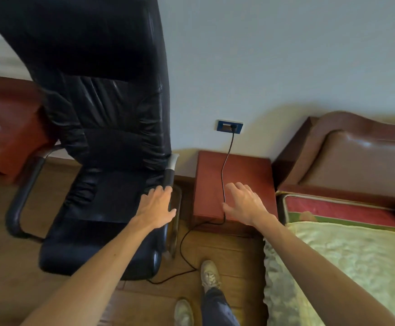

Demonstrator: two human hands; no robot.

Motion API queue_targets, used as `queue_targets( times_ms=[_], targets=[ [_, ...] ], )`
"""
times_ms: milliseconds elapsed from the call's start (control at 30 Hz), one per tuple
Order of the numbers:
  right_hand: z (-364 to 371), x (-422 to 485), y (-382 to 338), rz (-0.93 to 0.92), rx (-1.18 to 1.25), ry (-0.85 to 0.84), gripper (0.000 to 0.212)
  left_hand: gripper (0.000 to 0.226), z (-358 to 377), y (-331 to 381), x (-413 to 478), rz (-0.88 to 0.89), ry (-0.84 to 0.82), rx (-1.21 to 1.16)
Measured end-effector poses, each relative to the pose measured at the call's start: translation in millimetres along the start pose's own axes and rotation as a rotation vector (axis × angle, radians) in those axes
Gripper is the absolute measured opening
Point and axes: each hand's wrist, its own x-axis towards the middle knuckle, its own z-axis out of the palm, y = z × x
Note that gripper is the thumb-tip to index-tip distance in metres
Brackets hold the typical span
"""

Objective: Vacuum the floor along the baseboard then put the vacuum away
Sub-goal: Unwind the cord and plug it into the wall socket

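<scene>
Head view. Noted left to right: left hand (157, 205) spread flat against armrest of black chair (102, 137), gripping nothing. Black cord (225, 165) plugged into wall socket (229, 127), draped over low red table (250, 170). Right hand (243, 203) open, fingers wide, above table beside cord. Vacuum out of frame. Probably putting-away stage; next: reach plug, pull straight out.

Soft, even daylight here, with a faint shadow on the wall (286, 67) above the headboard (356, 147). Glare streaks the black office chair (107, 128). Edges bow and smear, upper left blurriest.
</scene>
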Motion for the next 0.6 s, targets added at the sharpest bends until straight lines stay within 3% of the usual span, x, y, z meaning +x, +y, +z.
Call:
queue_targets(
  times_ms=[600],
  targets=[
    [-9, -99, -76, -0.350, -0.080, -0.016, 0.058, 0.065, -4, -37, -190, -0.320, 0.176, -0.032]
  ],
)
